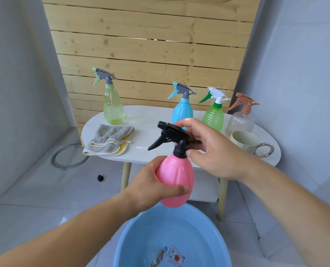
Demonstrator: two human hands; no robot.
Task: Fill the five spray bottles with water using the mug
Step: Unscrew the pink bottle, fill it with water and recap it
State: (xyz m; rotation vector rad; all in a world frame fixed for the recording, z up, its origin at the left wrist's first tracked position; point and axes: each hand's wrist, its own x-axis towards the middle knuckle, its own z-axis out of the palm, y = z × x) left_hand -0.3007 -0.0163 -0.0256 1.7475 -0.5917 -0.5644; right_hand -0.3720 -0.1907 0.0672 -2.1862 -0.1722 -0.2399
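I hold a pink spray bottle [176, 179] above a blue basin [171, 239] of water. My left hand [150, 186] wraps its body. My right hand [208, 149] grips its black trigger head [171, 137] and collar. On the white oval table [146, 151] stand a tall yellow-green bottle [113, 105], a blue bottle [182, 112], a green bottle with a white head [213, 116] and a clear bottle with a brown head [241, 120]. A pale green mug [246, 142] with a metal ring handle sits at the table's right front.
A grey and yellow cloth [109, 140] lies on the table's left front. A wooden slat panel [146, 45] stands behind. On the tiled floor lie a clear hose loop [67, 158] and a small black cube [100, 178]. A lower shelf [204, 189] sits under the table.
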